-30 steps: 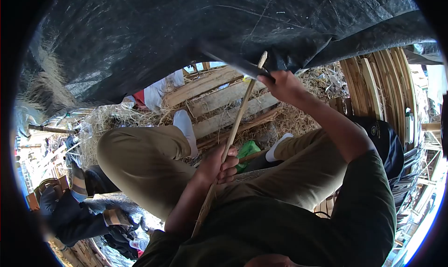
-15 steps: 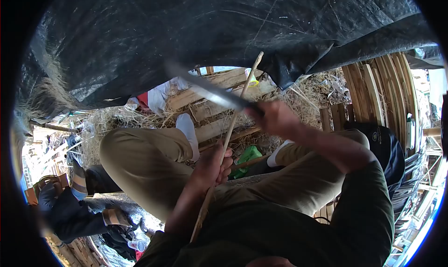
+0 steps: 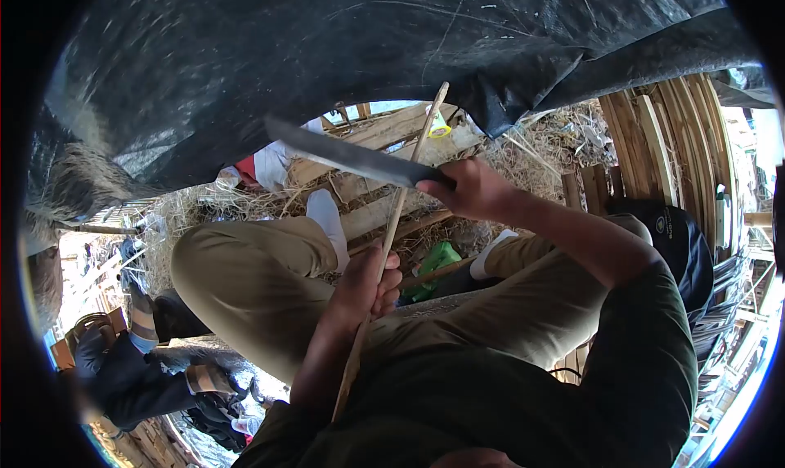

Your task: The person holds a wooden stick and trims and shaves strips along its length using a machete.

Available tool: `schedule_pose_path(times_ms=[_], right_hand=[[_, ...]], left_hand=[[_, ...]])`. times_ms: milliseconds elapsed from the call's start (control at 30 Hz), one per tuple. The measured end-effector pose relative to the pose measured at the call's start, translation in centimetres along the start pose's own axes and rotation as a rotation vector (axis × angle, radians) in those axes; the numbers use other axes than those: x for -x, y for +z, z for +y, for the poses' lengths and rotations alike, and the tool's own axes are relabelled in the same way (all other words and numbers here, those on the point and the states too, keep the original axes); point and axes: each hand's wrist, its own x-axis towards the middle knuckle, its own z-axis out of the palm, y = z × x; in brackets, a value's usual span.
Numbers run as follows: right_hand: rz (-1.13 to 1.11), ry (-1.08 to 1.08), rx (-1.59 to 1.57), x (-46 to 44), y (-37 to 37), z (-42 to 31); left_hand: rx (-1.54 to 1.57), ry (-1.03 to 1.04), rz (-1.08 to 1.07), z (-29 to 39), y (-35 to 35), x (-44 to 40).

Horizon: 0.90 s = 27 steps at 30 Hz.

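Observation:
A long, pale wooden stick point(image 3: 394, 217) slants up and away from my body, its lower end against my shirt. My left hand point(image 3: 370, 285) is wrapped round it at about the middle. In my right hand point(image 3: 476, 190) is the dark handle of a machete point(image 3: 352, 155), fist closed. The broad blade points to the upper left and crosses the stick above my left hand. Whether the edge touches the wood I cannot tell. The blade's tip is slightly blurred.
A black plastic sheet point(image 3: 270, 43) hangs overhead in front. Wooden planks point(image 3: 666, 149) stand at right beside a black bag point(image 3: 675, 247). Straw and boards cover the ground, with a green plastic bag point(image 3: 437, 264) between my legs. Another person's legs point(image 3: 135, 378) show at lower left.
My right hand has moved slightly up, and the machete blade has swung a little lower at its tip and is less blurred. The stick's top has shifted slightly left; my left hand keeps its hold.

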Motion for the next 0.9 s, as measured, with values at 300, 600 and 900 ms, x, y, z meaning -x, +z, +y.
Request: schedule_pose_path(times_ms=[300, 600, 900], right_hand=[[0.348, 0.044, 0.231, -4.5, -3.9, 7.8], [0.628, -0.102, 0.458, -4.0, -5.2, 6.8], [0.409, -0.056, 0.303, -4.0, -6.6, 7.1]], left_hand=[[0.276, -0.091, -0.313, -0.2, -0.6, -0.1], [0.183, -0.012, -0.282, 0.0, 0.0, 0.5], [0.113, -0.03, -0.296, -1.0, 0.0, 1.2]])
